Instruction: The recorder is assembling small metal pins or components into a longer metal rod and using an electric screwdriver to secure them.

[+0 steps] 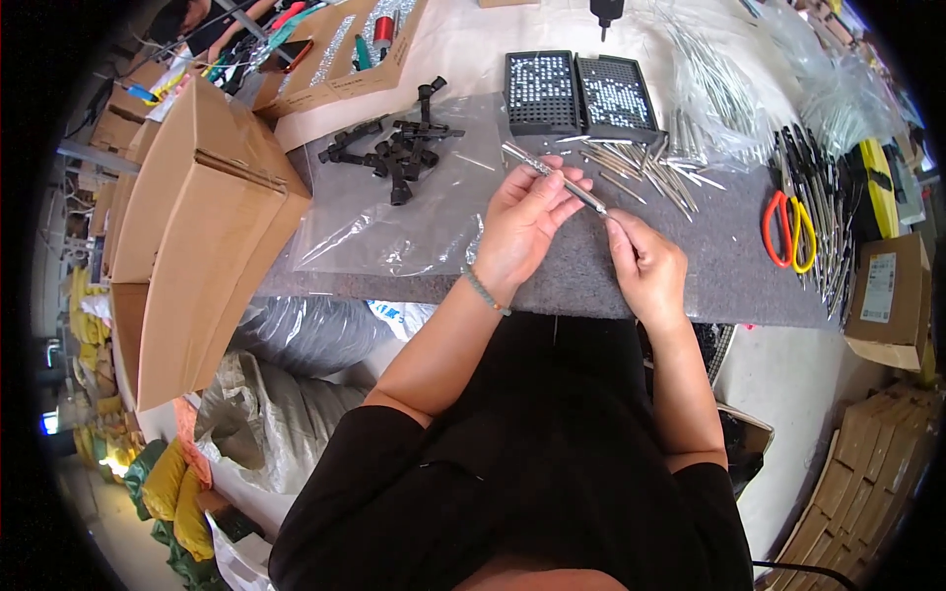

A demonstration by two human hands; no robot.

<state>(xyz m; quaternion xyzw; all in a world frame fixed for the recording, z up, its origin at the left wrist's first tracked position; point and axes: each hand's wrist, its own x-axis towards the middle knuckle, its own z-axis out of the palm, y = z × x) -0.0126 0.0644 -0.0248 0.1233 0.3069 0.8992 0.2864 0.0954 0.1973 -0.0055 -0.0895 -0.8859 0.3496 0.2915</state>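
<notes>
A slim silver metal tube (581, 195) slants over the worktable, its far end pointing up and left. The fingers of my left hand (524, 222) are wrapped round its middle. My right hand (650, 264) is closed in a pinch right at the tube's near end; what lies between thumb and finger is too small to make out. Just beyond my hands, loose thin metal rods (655, 169) are strewn on the grey mat (572, 292). Behind them stands a black hinged case (542, 126), its two halves filled with small light pieces in rows of holes.
On the left, black jointed fittings (399, 158) lie on a clear plastic bag (340, 241), beside a cardboard box (212, 217). To the right are scissors (788, 231), a pile of dark and silver rods (828, 207) and bagged rods (714, 98). A black tool tip (606, 12) hangs at the back.
</notes>
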